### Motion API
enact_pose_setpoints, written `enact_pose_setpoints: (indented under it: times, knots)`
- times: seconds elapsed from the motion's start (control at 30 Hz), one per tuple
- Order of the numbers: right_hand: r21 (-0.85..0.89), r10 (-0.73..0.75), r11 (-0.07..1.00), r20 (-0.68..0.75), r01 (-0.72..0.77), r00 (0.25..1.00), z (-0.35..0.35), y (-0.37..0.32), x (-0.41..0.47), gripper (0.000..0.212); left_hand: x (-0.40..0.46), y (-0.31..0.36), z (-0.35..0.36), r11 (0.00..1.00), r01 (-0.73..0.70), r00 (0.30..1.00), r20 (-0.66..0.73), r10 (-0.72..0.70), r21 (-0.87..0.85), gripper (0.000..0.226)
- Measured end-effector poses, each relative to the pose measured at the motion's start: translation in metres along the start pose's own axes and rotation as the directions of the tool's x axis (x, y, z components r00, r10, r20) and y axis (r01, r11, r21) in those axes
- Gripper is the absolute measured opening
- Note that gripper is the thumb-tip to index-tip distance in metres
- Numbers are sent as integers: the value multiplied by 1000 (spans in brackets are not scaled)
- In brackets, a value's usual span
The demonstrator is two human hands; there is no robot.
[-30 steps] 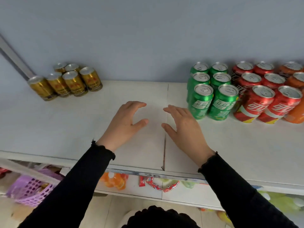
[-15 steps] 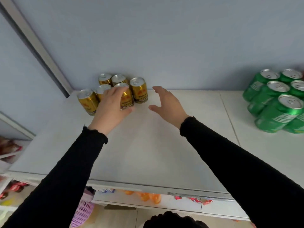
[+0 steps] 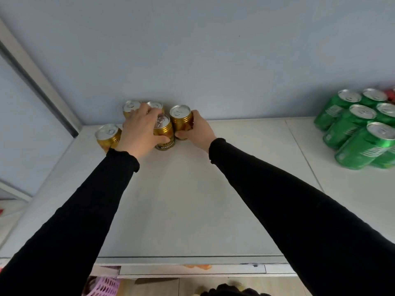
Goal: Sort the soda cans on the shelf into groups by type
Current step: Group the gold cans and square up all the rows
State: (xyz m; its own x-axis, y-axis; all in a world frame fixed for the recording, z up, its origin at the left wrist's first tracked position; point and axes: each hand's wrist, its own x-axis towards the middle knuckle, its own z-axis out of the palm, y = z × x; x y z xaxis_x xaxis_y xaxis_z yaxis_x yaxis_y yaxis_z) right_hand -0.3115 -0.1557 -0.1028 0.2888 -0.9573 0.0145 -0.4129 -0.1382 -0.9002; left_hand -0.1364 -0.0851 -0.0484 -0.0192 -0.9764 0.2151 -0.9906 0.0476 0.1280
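Note:
Several short gold cans stand at the back left of the white shelf (image 3: pixel 192 199). My left hand (image 3: pixel 140 129) grips the front middle gold can (image 3: pixel 164 133), thumb wrapped across its front. My right hand (image 3: pixel 195 130) grips the rightmost gold can (image 3: pixel 180 119) from its right side. Another gold can (image 3: pixel 108 136) stands alone to the left of my left wrist. Two more gold cans (image 3: pixel 131 107) stand behind my left hand, partly hidden by it. A group of green cans (image 3: pixel 361 129) stands at the right edge of the view.
The blue-grey back wall (image 3: pixel 213 60) rises right behind the cans, and a grey upright post (image 3: pixel 40 82) bounds the shelf's left end. A seam (image 3: pixel 303 154) crosses the shelf beside the green cans. A pink basket (image 3: pixel 104 287) sits below the shelf front.
The view swung left from the green and red cans toward the gold ones. Both hands reached forward to the back left and closed round two gold cans.

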Motion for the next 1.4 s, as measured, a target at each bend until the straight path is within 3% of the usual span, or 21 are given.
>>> enact_pose_setpoints:
  times: [0.23,0.5,0.8,1.03,1.2,1.3,1.4]
  knots:
    - [96,28,995,-179,-11,984,-57,29,-41,67,4,52,2,981,-87,995,-55,79,-171,75]
    - [89,95,994,-500,-59,861,-182,88,-91,64,48,186,36,918,-231,968,16,250,-321,72]
    - [143,151,986,-561,-85,814,-233,122,-95,54,91,269,61,909,-314,944,13,330,-273,71]
    - [157,165,983,-544,-93,822,-235,130,-84,61,96,283,75,912,-316,947,-33,319,-262,72]
    - [112,117,992,-554,-65,824,-226,123,-108,75,72,267,70,885,-311,949,-57,311,-347,90]
    - [-81,18,994,-564,-77,825,-203,106,-137,86,45,233,60,884,-328,945,-122,304,-333,79]
    - [-284,-152,959,-512,1,845,-166,80,-148,78,16,188,47,904,-312,947,-174,270,-293,65]
